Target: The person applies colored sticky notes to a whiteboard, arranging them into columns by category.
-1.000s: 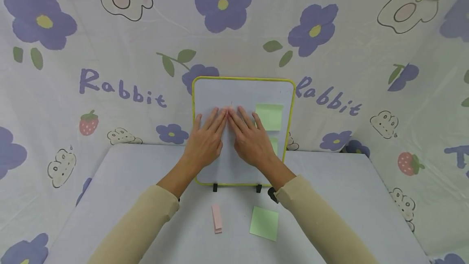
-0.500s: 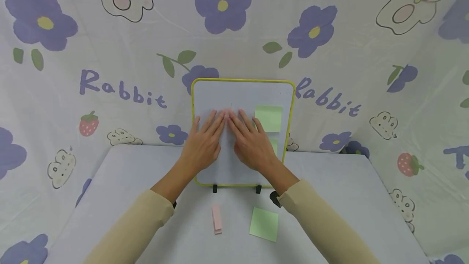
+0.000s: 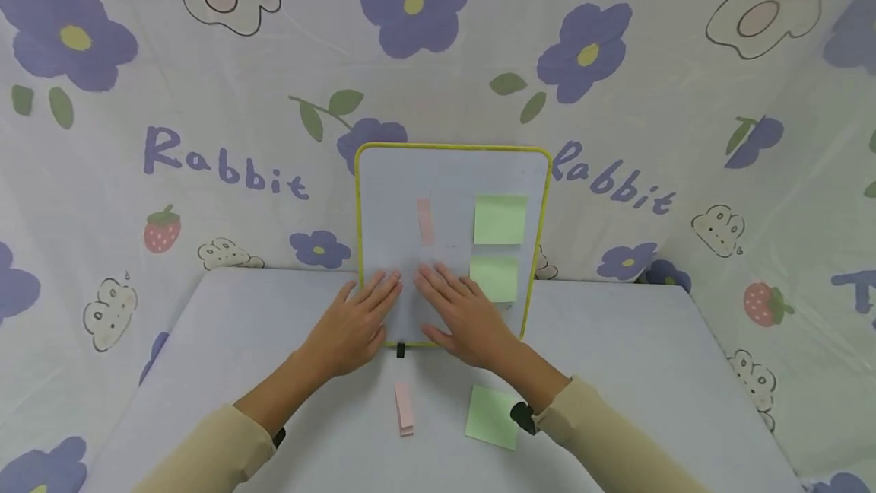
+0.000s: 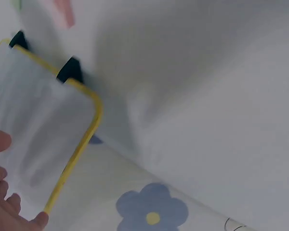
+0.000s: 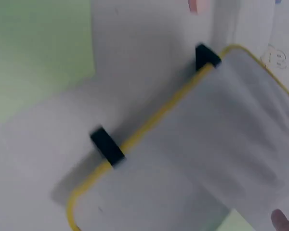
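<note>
A whiteboard [image 3: 390, 173] with a yellow rim stands upright on black feet. On it are a narrow pink sticky note [image 3: 425, 222] near the middle and two green sticky notes, an upper one [image 3: 500, 220] and a lower one [image 3: 494, 279], at the right. My left hand [image 3: 352, 326] is before the board's lower left with fingers extended, holding nothing. My right hand [image 3: 468, 318], fingers straight, lies in front of the lower middle, its fingertips beside the lower green note. In the head view I cannot tell whether either hand touches the board.
On the white table [image 3: 616, 356], in front of the board, lie a narrow pink sticky-note pad [image 3: 404, 408] and a green sticky-note pad [image 3: 489, 417], partly behind the right wrist. A patterned cloth [image 3: 438, 97] hangs behind the board.
Both hands have come down from the middle of the board and moved slightly apart. The pink note they covered is now visible on the board, along with the whole lower green note.
</note>
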The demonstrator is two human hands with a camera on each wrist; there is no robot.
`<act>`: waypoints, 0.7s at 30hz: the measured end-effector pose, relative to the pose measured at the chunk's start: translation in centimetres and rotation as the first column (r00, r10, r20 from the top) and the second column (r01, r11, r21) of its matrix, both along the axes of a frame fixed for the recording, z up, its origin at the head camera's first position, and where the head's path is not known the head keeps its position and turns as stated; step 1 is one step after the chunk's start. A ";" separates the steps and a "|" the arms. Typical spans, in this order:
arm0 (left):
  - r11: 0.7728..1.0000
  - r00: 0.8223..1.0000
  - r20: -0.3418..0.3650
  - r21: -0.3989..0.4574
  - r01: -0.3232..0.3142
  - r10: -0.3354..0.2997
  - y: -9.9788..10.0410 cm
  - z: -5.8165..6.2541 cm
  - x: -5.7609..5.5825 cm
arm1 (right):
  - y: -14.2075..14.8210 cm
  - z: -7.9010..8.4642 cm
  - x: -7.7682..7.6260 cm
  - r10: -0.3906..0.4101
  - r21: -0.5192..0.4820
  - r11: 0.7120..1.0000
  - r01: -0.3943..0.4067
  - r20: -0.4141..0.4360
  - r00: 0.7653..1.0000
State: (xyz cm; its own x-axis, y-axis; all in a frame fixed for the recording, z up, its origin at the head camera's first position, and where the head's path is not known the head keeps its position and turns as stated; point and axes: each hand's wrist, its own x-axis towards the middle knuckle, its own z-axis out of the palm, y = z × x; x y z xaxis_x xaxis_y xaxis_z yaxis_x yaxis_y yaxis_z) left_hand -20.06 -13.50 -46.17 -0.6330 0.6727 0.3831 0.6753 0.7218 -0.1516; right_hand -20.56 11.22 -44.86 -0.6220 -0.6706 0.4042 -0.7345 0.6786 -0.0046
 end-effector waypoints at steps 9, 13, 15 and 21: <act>0.986 0.945 0.292 -0.026 0.162 -0.148 -1.9 -4.5 3.6 | -0.5 -4.3 3.6 0.055 -0.124 0.992 0.011 0.518 0.853; 0.982 0.929 0.333 -0.042 0.185 -0.161 -2.3 -6.0 4.6 | -0.6 -6.2 4.4 0.089 -0.192 0.981 0.042 0.623 0.777; 0.979 0.926 0.338 -0.055 0.194 -0.164 -2.4 -6.5 5.1 | -0.7 -7.0 4.8 0.106 -0.217 0.975 0.051 0.654 0.749; 0.975 0.908 0.387 -0.088 0.206 -0.157 -2.5 -7.3 6.0 | -1.2 -8.9 5.7 0.125 -0.240 0.969 0.056 0.674 0.728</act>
State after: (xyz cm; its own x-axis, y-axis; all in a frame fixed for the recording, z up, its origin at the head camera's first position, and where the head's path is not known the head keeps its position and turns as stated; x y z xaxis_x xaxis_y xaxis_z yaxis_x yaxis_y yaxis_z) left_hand -14.06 -15.98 -53.46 -0.5758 0.8162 0.0474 0.8173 0.5731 0.0593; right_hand -14.91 9.98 -53.71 -0.7668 -0.6414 0.0238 -0.4932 0.5651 -0.6613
